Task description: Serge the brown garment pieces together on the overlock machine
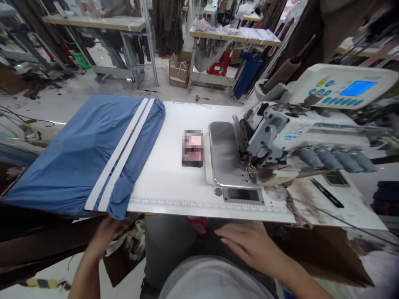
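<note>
My left hand (109, 232) is at the table's front edge, right below the lower corner of a blue garment (75, 153). Its fingers are blurred and partly hidden, so I cannot tell whether they grip the fabric. The garment has two white stripes and lies spread over the left end of the white table (168, 178), hanging past its edge. My right hand (249, 245) hovers or rests over my lap, fingers stretched out and holding nothing. To the right stands a white overlock sewing machine (299, 133) with a lit blue screen and a metal plate (224, 153).
A small pixelated card (192, 148) lies on the tabletop beside the metal plate. Black thread snips (327, 193) lie at the right. A printed ruler (187, 203) runs along the front edge. Other worktables and a cardboard box (179, 70) stand beyond.
</note>
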Available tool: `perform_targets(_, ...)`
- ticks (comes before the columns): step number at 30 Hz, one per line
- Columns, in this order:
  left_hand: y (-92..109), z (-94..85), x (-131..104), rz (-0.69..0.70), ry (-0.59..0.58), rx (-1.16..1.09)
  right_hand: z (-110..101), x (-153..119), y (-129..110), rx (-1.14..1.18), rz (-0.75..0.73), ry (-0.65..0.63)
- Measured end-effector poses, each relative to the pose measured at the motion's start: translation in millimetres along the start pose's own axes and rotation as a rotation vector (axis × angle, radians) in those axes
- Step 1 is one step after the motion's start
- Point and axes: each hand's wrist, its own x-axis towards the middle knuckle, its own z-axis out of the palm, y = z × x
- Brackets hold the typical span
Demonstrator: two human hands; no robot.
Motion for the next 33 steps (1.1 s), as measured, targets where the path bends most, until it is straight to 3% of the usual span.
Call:
perform_targets(2, 10, 26.0, -35, -0.030, -0.244, 0.029, -15, -18, 21, -0.036, 0.044, 0.214)
perform_targets(3, 22, 41.0, -46, 0.002, -0.290, 0.046, -20, -22, 31, -0.041, 0.067, 0.313)
perform_targets(4, 38, 58.3, -51, 0.077, -0.274, 0.086, -22, -24, 40, -0.033, 0.088, 0.389)
perform_targets(5, 58, 78.1, -49, 0.191, -0.183, 0.135, -23, -23, 49, -0.018, 0.106, 0.440)
perform_targets(7, 102, 123.0, -31, 0.480, 0.007, 0.364, -21, -17, 61, 0.010, 0.120, 0.472)
perform_targets(9, 143, 167.4, -2, 0.658, 0.064, 0.544, -18, -10, 66, 0.023, 0.122, 0.421)
perform_targets(11, 174, 202.4, 23, 0.640, 0.108, 0.674, -18, -7, 68, 0.023, 0.127, 0.366)
perform_targets(13, 193, 224.0, 40, 0.566, 0.142, 0.743, -19, -6, 68, 0.031, 0.110, 0.358)
perform_targets(16, 209, 235.1, 53, 0.489, 0.184, 0.751, -22, -9, 69, 0.048, 0.049, 0.404)
perform_targets(20, 222, 234.5, 71, 0.465, 0.212, 0.721, -24, -9, 70, 0.032, 0.030, 0.416)
perform_targets(26, 239, 235.8, 99, 0.443, 0.126, 0.718, -21, -6, 73, 0.035, 0.030, 0.392)
perform_targets(33, 248, 230.0, 114, 0.458, 0.018, 0.799, -19, -4, 71, -0.007, 0.059, 0.414)
